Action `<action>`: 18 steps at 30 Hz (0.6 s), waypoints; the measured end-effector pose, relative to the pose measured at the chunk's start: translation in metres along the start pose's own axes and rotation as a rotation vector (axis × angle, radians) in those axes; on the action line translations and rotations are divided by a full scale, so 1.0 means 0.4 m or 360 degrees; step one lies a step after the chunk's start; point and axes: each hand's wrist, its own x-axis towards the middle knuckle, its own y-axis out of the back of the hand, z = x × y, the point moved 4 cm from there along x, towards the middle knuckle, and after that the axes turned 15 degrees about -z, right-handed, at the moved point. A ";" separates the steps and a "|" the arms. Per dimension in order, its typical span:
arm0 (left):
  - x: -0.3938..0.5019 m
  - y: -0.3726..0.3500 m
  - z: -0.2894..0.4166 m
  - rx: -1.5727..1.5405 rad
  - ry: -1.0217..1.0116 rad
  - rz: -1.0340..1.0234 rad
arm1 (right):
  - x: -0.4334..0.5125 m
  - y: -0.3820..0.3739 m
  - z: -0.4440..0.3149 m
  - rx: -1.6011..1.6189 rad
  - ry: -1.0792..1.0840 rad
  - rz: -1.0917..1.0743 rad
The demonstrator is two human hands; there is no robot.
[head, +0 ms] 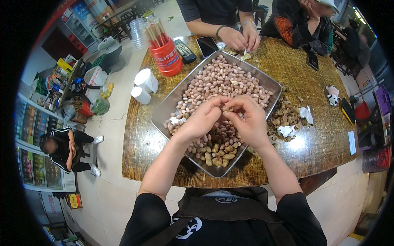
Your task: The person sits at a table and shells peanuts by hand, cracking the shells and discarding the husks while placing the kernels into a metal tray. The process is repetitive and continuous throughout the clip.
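Above a metal tray (168,108), my left hand (207,116) and my right hand (250,118) meet fingertip to fingertip. Pinched between them is a peanut in a brown shell (227,111), partly covered by the fingers, so I cannot tell how far it is split. Shelled pinkish peanuts (221,75) cover much of the tray. At its near corner lies a small heap of unshelled peanuts (219,155), below my wrists. Some of the shelled peanuts are hidden beneath my hands.
Broken peanut shells (284,113) and crumpled tissues (287,131) lie right of the tray. To its left stand a red chopstick container (166,58), a remote control (184,51) and white paper rolls (146,80). Across the wooden table (320,92), another person's hands (241,38) work near a phone (207,46).
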 end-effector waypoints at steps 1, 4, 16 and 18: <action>-0.002 0.000 0.001 0.0014 0.0023 0.0018 | -0.003 0.002 0.004 0.0041 -0.0027 0.0009; -0.005 -0.002 0.006 -0.0069 -0.0024 0.0057 | 0.000 0.004 0.024 0.0377 -0.0089 0.0025; -0.002 0.017 -0.011 -0.0317 0.0022 -0.0005 | 0.006 0.014 0.036 0.0329 0.0001 0.0024; -0.002 0.024 -0.011 -0.0334 0.0001 0.0032 | 0.008 0.014 0.038 0.0405 -0.0037 0.0013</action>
